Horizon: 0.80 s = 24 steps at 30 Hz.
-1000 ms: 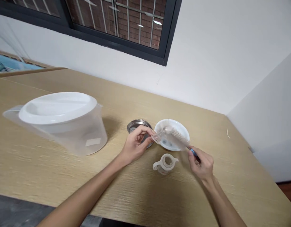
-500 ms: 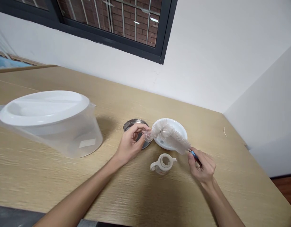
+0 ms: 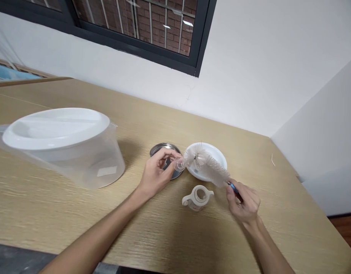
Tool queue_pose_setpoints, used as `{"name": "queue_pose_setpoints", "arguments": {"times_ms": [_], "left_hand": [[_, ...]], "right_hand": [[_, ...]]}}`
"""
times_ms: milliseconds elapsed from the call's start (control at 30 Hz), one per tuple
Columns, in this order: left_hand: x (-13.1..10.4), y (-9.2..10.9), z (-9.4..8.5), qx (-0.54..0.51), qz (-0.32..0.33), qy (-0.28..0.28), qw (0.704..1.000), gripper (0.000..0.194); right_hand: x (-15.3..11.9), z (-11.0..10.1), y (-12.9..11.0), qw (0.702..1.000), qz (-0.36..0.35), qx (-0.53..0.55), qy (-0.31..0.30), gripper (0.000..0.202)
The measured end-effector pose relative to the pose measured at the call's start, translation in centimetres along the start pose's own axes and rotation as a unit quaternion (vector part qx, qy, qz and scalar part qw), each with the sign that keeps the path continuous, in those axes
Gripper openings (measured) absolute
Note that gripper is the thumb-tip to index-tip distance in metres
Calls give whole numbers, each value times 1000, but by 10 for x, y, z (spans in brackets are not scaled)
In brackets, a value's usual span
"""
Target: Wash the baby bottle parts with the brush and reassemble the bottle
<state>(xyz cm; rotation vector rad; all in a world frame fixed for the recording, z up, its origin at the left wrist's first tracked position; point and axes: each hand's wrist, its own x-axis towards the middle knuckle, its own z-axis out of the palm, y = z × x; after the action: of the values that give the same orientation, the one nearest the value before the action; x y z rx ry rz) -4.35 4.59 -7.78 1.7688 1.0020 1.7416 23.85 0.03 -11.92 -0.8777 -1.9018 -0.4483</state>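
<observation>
Pinched between the thumb and fingers of my left hand [image 3: 158, 169] is a small clear, rounded piece [image 3: 179, 164], perhaps a bottle nipple or cap; I cannot tell which. My right hand [image 3: 244, 199] is closed round the blue handle of a bottle brush [image 3: 211, 167]. The brush's white bristles point left, and their tip meets the clear piece or lies right beside it. Below the brush, a small cream two-handled baby bottle [image 3: 198, 197] stands upright on the table without a lid. Behind the bristles sits a white bowl [image 3: 220, 156], partly covered by them.
A shallow round metal tin [image 3: 164, 145] lies behind my left hand. On the left stands a large translucent pitcher [image 3: 107, 156] with a white lid. The wooden table [image 3: 152, 236] meets a white wall, and a thin pale strand [image 3: 273, 160] lies at the right.
Both hands keep their holds on the clear piece and the brush, with hardly any movement. The whole view has shifted slightly.
</observation>
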Motion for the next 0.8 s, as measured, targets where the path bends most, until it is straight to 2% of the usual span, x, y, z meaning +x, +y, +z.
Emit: {"name": "queue_pose_setpoints", "arguments": {"times_ms": [133, 400, 600, 800], "left_hand": [[-4, -2, -1, 8, 27, -21, 999, 0], [-15, 12, -4, 60, 162, -111, 979, 18], [-11, 11, -8, 59, 160, -111, 979, 18], [-12, 3, -6, 76, 138, -98, 983, 17]], "right_hand": [[0, 0, 1, 1000, 15, 0, -9, 27], [-2, 0, 1, 999, 31, -1, -28, 24], [-5, 1, 2, 999, 30, 0, -24, 24], [-6, 0, 5, 999, 34, -20, 17, 20]]}}
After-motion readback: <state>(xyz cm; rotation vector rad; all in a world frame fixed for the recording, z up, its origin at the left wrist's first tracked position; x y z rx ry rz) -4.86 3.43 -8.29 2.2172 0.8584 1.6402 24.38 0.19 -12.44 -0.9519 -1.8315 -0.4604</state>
